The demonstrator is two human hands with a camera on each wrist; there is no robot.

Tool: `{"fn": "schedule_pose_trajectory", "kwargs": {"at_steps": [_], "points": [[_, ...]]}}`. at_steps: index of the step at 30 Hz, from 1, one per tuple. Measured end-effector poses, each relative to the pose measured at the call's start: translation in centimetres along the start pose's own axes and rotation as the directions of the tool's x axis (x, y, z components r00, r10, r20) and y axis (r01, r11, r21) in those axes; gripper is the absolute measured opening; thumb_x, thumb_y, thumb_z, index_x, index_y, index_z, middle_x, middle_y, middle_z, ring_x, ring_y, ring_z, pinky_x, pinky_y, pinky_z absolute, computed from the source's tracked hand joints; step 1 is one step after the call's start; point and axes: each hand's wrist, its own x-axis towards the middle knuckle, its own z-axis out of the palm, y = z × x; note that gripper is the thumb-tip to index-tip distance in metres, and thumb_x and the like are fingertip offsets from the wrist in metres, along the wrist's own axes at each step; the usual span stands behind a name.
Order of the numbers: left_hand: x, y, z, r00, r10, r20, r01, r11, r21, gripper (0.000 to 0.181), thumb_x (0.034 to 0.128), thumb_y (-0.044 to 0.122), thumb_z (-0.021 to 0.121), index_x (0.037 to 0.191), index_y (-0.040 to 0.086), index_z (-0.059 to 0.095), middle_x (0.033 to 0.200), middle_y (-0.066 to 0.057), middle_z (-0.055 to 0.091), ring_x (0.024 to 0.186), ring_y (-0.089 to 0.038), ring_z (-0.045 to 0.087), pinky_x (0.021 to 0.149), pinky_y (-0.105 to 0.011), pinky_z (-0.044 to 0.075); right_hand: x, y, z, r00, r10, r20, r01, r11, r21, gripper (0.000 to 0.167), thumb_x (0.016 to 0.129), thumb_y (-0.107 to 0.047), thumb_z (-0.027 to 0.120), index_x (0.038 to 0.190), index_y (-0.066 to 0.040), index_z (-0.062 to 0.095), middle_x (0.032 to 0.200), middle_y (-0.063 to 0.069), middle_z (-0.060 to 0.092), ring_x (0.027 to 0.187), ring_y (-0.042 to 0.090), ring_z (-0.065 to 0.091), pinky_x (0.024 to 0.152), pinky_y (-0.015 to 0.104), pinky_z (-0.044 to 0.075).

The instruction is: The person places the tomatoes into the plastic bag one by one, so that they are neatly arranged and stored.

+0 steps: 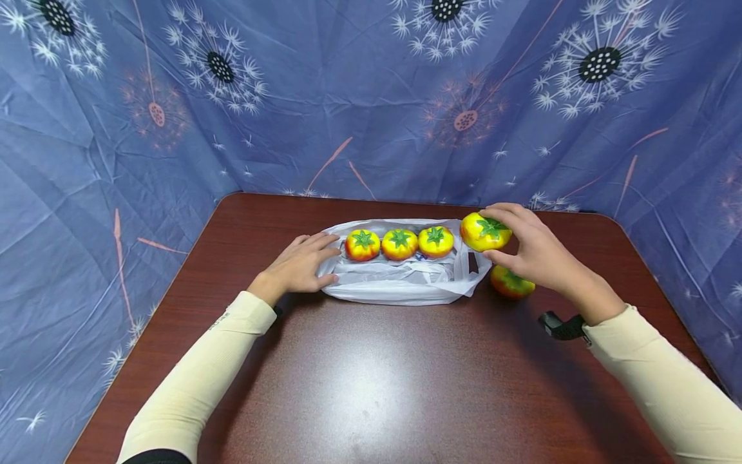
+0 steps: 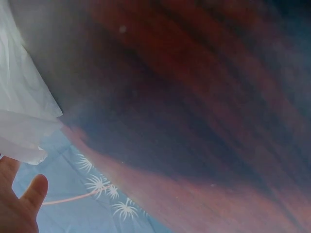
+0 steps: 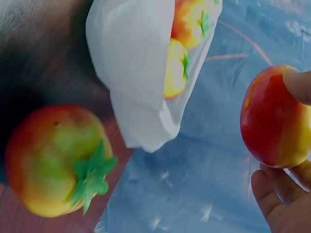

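Note:
My right hand (image 1: 536, 248) grips a yellow-and-red tomato (image 1: 484, 232) between thumb and fingers, just above the right end of a white plastic bag (image 1: 382, 293). In the right wrist view the held tomato (image 3: 277, 116) shows its red side. Three tomatoes with green leafy tops lie in a row in the open bag: a left one (image 1: 362, 245), a middle one (image 1: 400, 244) and a right one (image 1: 436, 241). My left hand (image 1: 301, 263) rests at the bag's left edge with its fingers spread. Another tomato (image 1: 513, 282) sits on the table, below my right hand.
A dark red-brown table (image 1: 278, 386) carries the bag, and its far edge runs close behind it. Blue cloth (image 1: 324, 96) with a dandelion print hangs behind and at both sides. A black wrist strap (image 1: 561, 326) shows at my right wrist.

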Motion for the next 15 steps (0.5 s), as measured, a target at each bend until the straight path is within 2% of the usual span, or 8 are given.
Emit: {"fn": "schedule_pose_trajectory", "kwargs": {"at_steps": [6,15], "points": [[0.0,0.0,0.1,1.0,0.014,-0.013,-0.014,1.0,0.01,0.057,0.086,0.048,0.062,0.133,0.015,0.062,0.155,-0.009,0.045,0.147,-0.032,0.036,0.115,-0.052,0.032,0.8,-1.1,1.0,0.996,-0.063,0.063,0.064,0.998,-0.011,0.068,0.076,-0.007,0.083,0.138,-0.005,0.054,0.141,0.017,0.05,0.128,0.037,0.046,0.098,0.054,0.044],[-0.1,0.1,-0.1,1.0,0.018,-0.025,-0.017,1.0,0.024,0.059,0.085,0.049,0.064,0.133,0.015,0.062,0.154,-0.01,0.046,0.147,-0.032,0.037,0.118,-0.058,0.027,2.4,-2.4,2.9,0.981,-0.094,0.171,0.093,0.996,0.013,0.066,0.08,-0.015,0.081,0.14,-0.01,0.053,0.144,0.014,0.048,0.13,0.034,0.045,0.103,0.054,0.044]]}}
